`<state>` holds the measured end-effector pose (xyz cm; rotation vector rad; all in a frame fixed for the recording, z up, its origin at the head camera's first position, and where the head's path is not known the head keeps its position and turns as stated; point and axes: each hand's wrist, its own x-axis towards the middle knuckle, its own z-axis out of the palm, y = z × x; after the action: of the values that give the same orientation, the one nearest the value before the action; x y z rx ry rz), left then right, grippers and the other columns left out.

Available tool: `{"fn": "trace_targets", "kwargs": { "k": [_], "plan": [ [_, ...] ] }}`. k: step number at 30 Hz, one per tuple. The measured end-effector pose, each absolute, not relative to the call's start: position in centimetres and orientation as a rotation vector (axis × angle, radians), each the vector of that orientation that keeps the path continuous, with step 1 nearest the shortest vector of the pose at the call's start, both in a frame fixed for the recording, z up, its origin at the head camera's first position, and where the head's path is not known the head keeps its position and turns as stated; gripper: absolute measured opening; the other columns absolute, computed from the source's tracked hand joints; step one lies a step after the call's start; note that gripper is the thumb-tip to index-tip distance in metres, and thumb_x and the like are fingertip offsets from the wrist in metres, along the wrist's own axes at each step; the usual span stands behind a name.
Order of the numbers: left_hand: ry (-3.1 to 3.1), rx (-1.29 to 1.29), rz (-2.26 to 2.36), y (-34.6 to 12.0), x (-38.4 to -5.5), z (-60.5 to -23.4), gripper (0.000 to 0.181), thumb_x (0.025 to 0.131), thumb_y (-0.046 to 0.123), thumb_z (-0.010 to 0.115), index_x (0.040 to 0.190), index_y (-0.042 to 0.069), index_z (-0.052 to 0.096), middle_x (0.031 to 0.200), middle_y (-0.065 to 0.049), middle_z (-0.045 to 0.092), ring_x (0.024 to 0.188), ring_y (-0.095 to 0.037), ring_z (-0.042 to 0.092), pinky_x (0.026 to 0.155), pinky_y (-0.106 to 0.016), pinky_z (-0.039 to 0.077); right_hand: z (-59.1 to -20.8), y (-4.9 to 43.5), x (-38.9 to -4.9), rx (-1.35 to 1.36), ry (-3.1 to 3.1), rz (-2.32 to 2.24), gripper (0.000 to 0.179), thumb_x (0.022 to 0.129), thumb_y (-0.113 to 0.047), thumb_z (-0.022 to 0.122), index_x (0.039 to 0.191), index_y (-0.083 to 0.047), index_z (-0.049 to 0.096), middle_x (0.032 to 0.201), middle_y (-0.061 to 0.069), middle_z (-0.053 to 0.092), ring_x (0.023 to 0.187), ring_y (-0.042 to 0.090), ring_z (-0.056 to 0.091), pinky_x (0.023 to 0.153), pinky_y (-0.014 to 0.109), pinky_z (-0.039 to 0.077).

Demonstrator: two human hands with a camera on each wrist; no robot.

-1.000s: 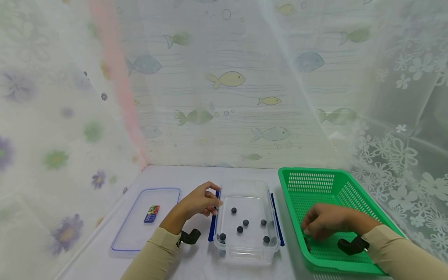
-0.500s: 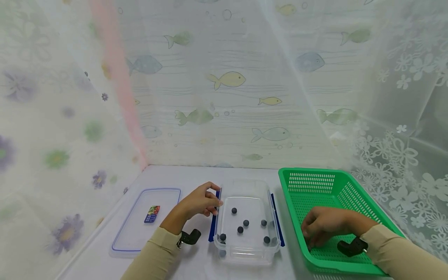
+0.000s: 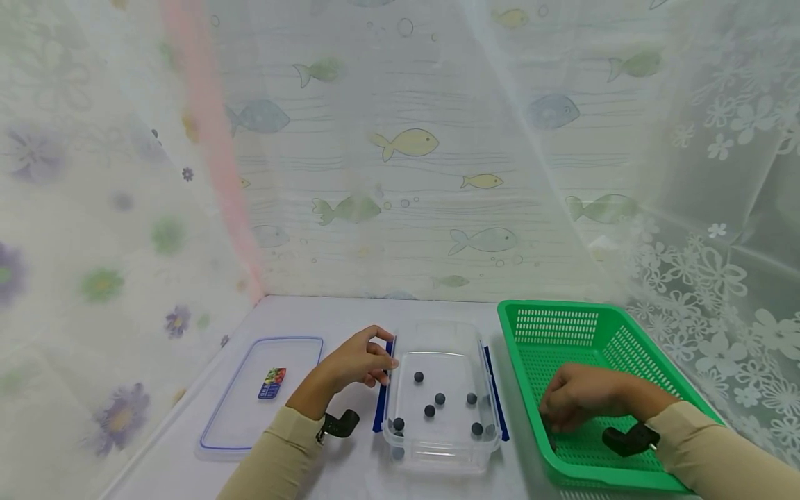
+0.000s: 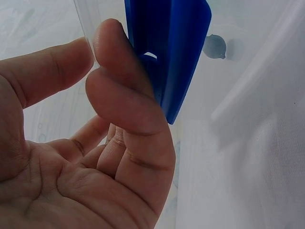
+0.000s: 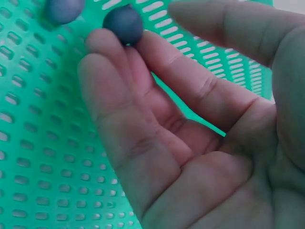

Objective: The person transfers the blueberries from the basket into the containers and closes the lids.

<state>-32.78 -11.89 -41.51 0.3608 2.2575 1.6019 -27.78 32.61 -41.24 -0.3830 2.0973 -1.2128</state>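
My left hand (image 3: 359, 357) holds the left rim of a clear plastic food container (image 3: 440, 458). In the left wrist view, thumb and fingertips meet at its wall, beside a blue side latch (image 4: 176, 52). Several blueberries (image 3: 440, 398) lie scattered on the container's floor. My right hand (image 3: 581, 396) is down inside the green basket (image 3: 615, 479), at its near left side. Seen from the right wrist, a blueberry (image 5: 123, 25) lies against my fingertips, while the thumb stands apart from it. Another blueberry (image 5: 65, 9) is just beyond the fingers.
To the left, the container's clear lid (image 3: 234, 420) lies on the white tabletop (image 3: 350, 312), with a coloured label (image 3: 272, 383) on it. The basket stands close on the container's right. Patterned plastic curtains (image 3: 400, 229) enclose the table at the back and both sides.
My right hand dips slightly lower in the basket, then lifts back a little, staying by its left wall. My left hand and the container keep their place.
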Motion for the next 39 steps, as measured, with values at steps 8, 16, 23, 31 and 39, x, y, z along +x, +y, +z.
{"fn": "trace_targets", "kwargs": {
  "k": [8,16,23,31,39],
  "plan": [
    [2.269,0.356,1.596,-11.9,-32.7,-41.5,0.06,0.093,0.018,0.077,0.144,0.007,0.047,0.102,-0.013,0.069,0.069,-0.021,0.072,0.059,-0.029,0.056,-39.7,32.9,-28.1,-0.375,2.119,-1.347,0.025,0.101,-0.016,0.063,0.104,0.006,0.074,0.091,0.008,0.075,0.082,0.019,0.072,0.079,0.043,0.062],
    [2.274,0.352,1.595,-11.8,-32.7,-41.5,0.059,0.094,0.018,0.076,0.144,0.007,0.047,0.102,-0.013,0.069,0.069,-0.021,0.072,0.058,-0.029,0.055,-36.4,33.6,-28.0,-0.469,2.073,-1.476,0.027,0.102,-0.011,0.063,0.12,0.01,0.067,0.108,0.01,0.074,0.1,0.023,0.073,0.091,0.042,0.06],
    [2.262,0.354,1.6,-11.8,-32.8,-41.5,0.058,0.094,0.015,0.075,0.144,0.006,0.046,0.101,-0.013,0.07,0.068,-0.02,0.071,0.057,-0.028,0.055,-34.4,32.8,-28.1,-0.54,2.103,-1.479,0.03,0.102,-0.011,0.064,0.125,0.008,0.064,0.113,0.012,0.072,0.105,0.024,0.071,0.094,0.042,0.059],
    [2.272,0.342,1.599,-11.7,-32.6,-41.4,0.057,0.095,0.014,0.074,0.144,0.006,0.046,0.102,-0.013,0.069,0.068,-0.02,0.071,0.057,-0.027,0.055,-33.3,30.5,-28.6,-0.582,2.135,-1.432,0.034,0.103,-0.016,0.065,0.125,0.009,0.064,0.109,0.013,0.07,0.099,0.023,0.068,0.095,0.043,0.058],
    [2.269,0.345,1.604,-11.7,-32.5,-41.3,0.059,0.094,0.016,0.076,0.144,0.007,0.046,0.101,-0.013,0.069,0.068,-0.02,0.071,0.057,-0.027,0.055,-32.9,27.8,-29.3,-0.563,2.161,-1.42,0.033,0.101,-0.019,0.067,0.123,0.005,0.067,0.112,0.012,0.071,0.089,0.017,0.064,0.091,0.039,0.057]
  ]
}}
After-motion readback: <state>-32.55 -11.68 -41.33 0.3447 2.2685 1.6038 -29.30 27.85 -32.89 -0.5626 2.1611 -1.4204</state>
